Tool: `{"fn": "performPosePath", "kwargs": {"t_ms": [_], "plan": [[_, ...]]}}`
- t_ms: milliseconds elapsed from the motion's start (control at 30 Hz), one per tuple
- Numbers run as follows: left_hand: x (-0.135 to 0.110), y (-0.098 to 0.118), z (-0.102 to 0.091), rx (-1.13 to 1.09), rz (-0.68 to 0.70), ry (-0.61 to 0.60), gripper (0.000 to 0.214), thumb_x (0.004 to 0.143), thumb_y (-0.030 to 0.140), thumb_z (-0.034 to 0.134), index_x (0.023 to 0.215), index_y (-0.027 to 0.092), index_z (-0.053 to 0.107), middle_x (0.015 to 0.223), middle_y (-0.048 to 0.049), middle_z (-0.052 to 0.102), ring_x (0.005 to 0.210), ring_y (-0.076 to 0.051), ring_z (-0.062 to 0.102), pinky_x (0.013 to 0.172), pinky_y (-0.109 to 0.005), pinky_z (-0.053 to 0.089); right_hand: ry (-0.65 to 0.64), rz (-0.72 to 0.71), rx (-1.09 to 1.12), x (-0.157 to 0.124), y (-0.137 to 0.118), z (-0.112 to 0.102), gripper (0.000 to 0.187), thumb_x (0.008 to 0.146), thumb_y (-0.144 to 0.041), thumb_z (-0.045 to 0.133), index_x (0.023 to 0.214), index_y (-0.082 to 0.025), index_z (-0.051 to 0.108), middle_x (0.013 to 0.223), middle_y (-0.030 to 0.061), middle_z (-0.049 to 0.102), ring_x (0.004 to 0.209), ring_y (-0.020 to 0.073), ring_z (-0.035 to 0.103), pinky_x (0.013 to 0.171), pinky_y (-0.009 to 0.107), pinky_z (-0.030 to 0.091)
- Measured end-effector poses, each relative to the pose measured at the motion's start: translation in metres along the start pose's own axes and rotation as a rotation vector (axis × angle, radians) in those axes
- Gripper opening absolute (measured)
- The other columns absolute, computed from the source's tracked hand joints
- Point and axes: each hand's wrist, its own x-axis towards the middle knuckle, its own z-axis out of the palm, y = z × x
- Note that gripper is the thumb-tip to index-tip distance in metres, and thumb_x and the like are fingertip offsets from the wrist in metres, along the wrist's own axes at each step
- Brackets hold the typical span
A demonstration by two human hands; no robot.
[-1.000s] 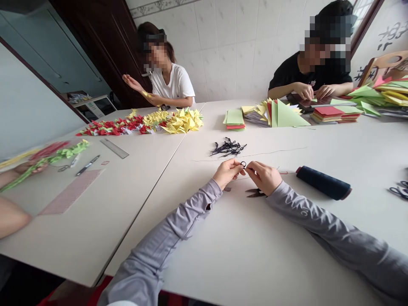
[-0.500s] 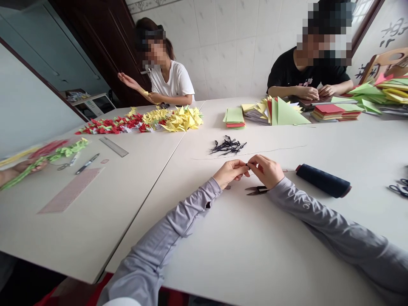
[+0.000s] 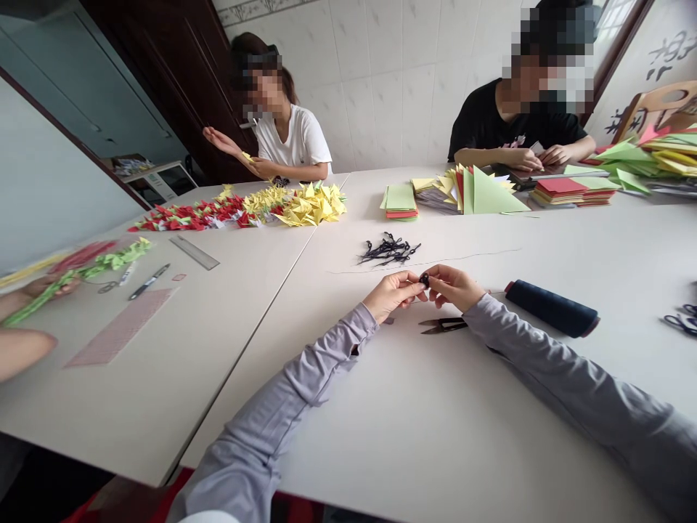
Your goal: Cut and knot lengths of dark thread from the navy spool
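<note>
While one small black piece is held where the left hand and the right hand meet, neither hand is set nearer to it: it is reached from one side by each, right at the fingertips. The thumb and forefinger of both hands are clamped on it, though how firmly cannot be told. A compact, dark, rounded shape is all that is shown, so its long axis cannot be made out.

Beyond the fingers, slightly to their left, one pile of black loops is laid, too tangled to be counted. Between pile and fingers, one long thread is stretched roughly crosswise. Nearer the body than the fingers, one pair of black snips is placed with its blades pointed leftward, its rear end covered by the right arm's sleeve. To the right of the fingers, one dark blue thread cone is laid slantwise, closer to the right hand. Well apart on that side, dark scissor handles are partly cut off, so their number cannot be fixed.
</note>
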Motion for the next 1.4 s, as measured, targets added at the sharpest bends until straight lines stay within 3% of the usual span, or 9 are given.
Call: {"fn": "performPosePath", "kwargs": {"t_ms": [167, 367, 533, 733, 833, 967, 1200, 1400], "plan": [[0.002, -0.002, 0.001, 0.049, -0.008, 0.081, 0.025, 0.07, 0.034, 0.065, 0.075, 0.013, 0.052, 0.065, -0.0001, 0.061, 0.044, -0.002, 0.034, 0.046, -0.019, 0.025, -0.003, -0.1, -0.119, -0.003, -0.005, 0.003, 0.036, 0.068, -0.048, 0.066, 0.084, -0.016, 0.058, 0.066, 0.0019, 0.06, 0.06, 0.0124, 0.06, 0.045, 0.025, 0.052], [0.003, -0.006, -0.001, 0.181, -0.016, 0.153, 0.019, 0.073, 0.03, 0.061, 0.075, 0.014, 0.053, 0.064, -0.0019, 0.063, 0.044, -0.003, 0.035, 0.045, -0.019, 0.026, 0.048, -0.233, -0.356, -0.007, -0.005, 0.005, 0.023, 0.074, -0.038, 0.061, 0.072, -0.016, 0.056, 0.069, 0.0034, 0.059, 0.06, 0.0121, 0.058, 0.043, 0.025, 0.053], [0.002, -0.007, 0.0, 0.274, 0.106, 0.152, 0.021, 0.076, 0.034, 0.06, 0.073, 0.015, 0.053, 0.069, -0.0032, 0.066, 0.048, -0.004, 0.043, 0.049, -0.019, 0.03, 0.092, -0.075, -0.234, -0.005, -0.001, 0.007, 0.025, 0.074, -0.038, 0.063, 0.072, -0.017, 0.05, 0.059, -0.0001, 0.055, 0.053, 0.0107, 0.056, 0.04, 0.024, 0.052], [0.003, -0.005, -0.002, 0.114, 0.107, 0.151, 0.032, 0.072, 0.044, 0.064, 0.074, 0.015, 0.051, 0.068, -0.0023, 0.064, 0.044, -0.003, 0.035, 0.044, -0.018, 0.026, 0.065, 0.195, 0.116, -0.002, -0.003, 0.005, 0.021, 0.078, -0.035, 0.059, 0.076, -0.019, 0.046, 0.076, 0.0021, 0.057, 0.054, 0.0089, 0.057, 0.045, 0.025, 0.052], [0.003, -0.004, -0.003, 0.071, 0.088, 0.154, 0.031, 0.071, 0.042, 0.065, 0.074, 0.014, 0.05, 0.068, -0.0028, 0.065, 0.044, -0.002, 0.033, 0.044, -0.018, 0.025, 0.085, 0.199, 0.137, -0.004, -0.009, 0.004, 0.017, 0.075, -0.026, 0.058, 0.087, -0.021, 0.048, 0.083, 0.0006, 0.056, 0.056, 0.0085, 0.057, 0.044, 0.023, 0.051], [0.003, -0.005, -0.003, 0.056, 0.072, 0.155, 0.032, 0.071, 0.042, 0.066, 0.075, 0.015, 0.05, 0.069, -0.003, 0.066, 0.045, -0.002, 0.033, 0.045, -0.019, 0.025, 0.066, 0.129, 0.091, -0.005, -0.013, 0.003, 0.03, 0.068, -0.025, 0.062, 0.096, -0.022, 0.054, 0.083, -0.0005, 0.052, 0.061, 0.0086, 0.055, 0.044, 0.022, 0.049], [0.001, -0.003, -0.003, 0.05, 0.023, 0.122, 0.032, 0.071, 0.042, 0.066, 0.08, 0.014, 0.054, 0.071, -0.0031, 0.066, 0.047, -0.003, 0.036, 0.048, -0.019, 0.027, 0.083, 0.027, 0.018, 0.0, -0.005, -0.001, 0.043, 0.058, -0.053, 0.071, 0.074, -0.018, 0.053, 0.064, -0.0034, 0.049, 0.056, 0.0074, 0.052, 0.045, 0.02, 0.047], [0.002, -0.003, -0.009, 0.038, -0.065, 0.108, 0.029, 0.073, 0.034, 0.066, 0.089, 0.012, 0.055, 0.078, -0.006, 0.068, 0.05, -0.004, 0.044, 0.048, -0.019, 0.03, 0.174, 0.084, 0.037, 0.002, -0.002, -0.004, 0.048, 0.051, -0.056, 0.075, 0.071, -0.018, 0.052, 0.065, -0.0029, 0.052, 0.052, 0.0064, 0.051, 0.043, 0.02, 0.046]]}}
